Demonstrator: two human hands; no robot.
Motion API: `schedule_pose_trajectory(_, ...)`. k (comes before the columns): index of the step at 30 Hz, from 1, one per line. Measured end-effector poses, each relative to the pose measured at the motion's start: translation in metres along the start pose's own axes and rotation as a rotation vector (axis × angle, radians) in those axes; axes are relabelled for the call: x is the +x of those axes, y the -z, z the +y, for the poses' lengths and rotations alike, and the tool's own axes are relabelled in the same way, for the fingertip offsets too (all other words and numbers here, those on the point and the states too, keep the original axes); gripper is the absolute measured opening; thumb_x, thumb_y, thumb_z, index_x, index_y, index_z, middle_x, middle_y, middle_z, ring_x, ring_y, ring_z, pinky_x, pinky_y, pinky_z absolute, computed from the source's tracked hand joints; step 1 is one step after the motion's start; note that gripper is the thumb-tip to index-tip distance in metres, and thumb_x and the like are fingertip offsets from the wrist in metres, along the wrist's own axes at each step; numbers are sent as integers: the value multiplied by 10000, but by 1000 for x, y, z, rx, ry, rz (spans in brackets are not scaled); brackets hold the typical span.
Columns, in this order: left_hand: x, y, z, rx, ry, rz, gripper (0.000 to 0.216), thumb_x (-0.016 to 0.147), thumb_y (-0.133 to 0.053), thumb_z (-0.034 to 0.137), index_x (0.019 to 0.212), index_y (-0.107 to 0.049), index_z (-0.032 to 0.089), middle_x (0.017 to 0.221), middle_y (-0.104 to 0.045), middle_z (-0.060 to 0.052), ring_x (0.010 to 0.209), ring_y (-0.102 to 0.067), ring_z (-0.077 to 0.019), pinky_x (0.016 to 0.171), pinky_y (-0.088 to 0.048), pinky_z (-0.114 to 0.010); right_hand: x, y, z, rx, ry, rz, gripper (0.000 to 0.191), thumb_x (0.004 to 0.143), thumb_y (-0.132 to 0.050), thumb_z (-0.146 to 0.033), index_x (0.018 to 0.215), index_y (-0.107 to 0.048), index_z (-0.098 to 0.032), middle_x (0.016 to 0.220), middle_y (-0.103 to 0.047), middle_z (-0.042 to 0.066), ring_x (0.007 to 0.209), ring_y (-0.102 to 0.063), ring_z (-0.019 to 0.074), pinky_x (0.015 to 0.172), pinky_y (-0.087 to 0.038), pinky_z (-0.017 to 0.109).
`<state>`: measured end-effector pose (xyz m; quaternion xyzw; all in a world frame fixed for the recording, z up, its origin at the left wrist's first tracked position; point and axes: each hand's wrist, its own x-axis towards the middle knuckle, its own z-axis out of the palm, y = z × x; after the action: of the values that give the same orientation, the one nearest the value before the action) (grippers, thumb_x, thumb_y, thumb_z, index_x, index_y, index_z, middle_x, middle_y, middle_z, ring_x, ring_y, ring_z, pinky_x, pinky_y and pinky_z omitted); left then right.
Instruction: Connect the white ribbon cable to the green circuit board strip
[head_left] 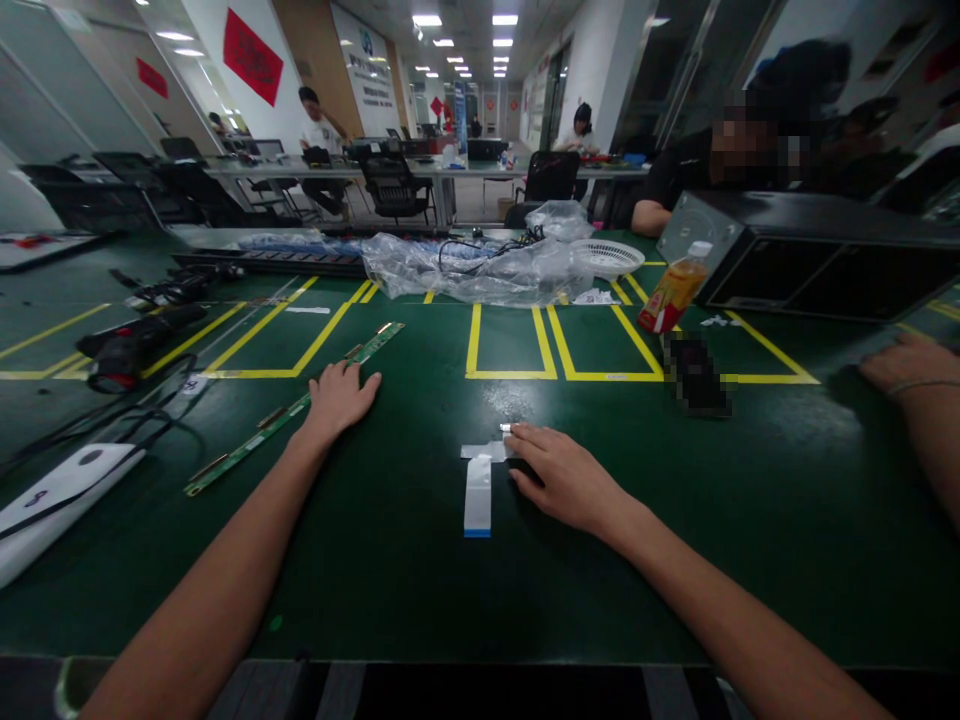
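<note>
My left hand (339,397) lies flat, fingers apart, on the green table (420,560), its palm touching the long thin green circuit strip (247,435) that runs diagonally from lower left to upper right. My right hand (564,478) rests palm down at the table's middle, its fingertips on the right end of a white flat ribbon cable (478,490) with a blue tip, shaped like a T. Neither hand lifts anything.
Crumpled clear plastic (487,268) and black cables lie at the back. A tilted drink bottle (673,290) stands beside a black computer case (810,260). Another person's hand (911,365) rests at the right. Black tools and cables (127,345) and a white panel (52,500) lie left.
</note>
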<state>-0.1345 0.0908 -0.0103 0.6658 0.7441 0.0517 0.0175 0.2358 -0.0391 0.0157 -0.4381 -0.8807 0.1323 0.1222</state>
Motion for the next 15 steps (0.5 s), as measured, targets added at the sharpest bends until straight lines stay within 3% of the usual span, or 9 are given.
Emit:
schedule_pose_trajectory(5, -39, 0, 61, -86, -396, -183, 750, 1014, -230, 604, 1567, -349, 111, 1650, -253, -160, 1533, -201, -332, 1215, -164, -559, 0, 0, -6, -21, -1, -12, 467, 971, -551, -321, 1423, -553, -201, 1525, -523, 130, 1411, -468, 291, 1176, -360, 530)
schedule_pose_trajectory(8, -67, 3, 93, -152, -591, -227, 796, 1001, -289, 663, 1605, -258, 146, 1661, -202, -151, 1548, -136, -331, 1221, -83, -594, 0, -2, -14, -20, 15, -15, 477, 962, -555, -312, 1426, -548, -203, 1524, -520, 141, 1412, -466, 298, 1168, -358, 545)
schedule_pose_trajectory(15, -96, 22, 117, -277, -856, -396, 727, 1038, -347, 564, 1627, -153, 183, 1671, -176, -115, 1558, -113, -254, 1240, 14, -548, 0, -3, -22, -49, 17, -43, 512, 972, -528, -340, 1451, -523, -159, 1533, -503, 164, 1430, -442, 295, 1179, -333, 545)
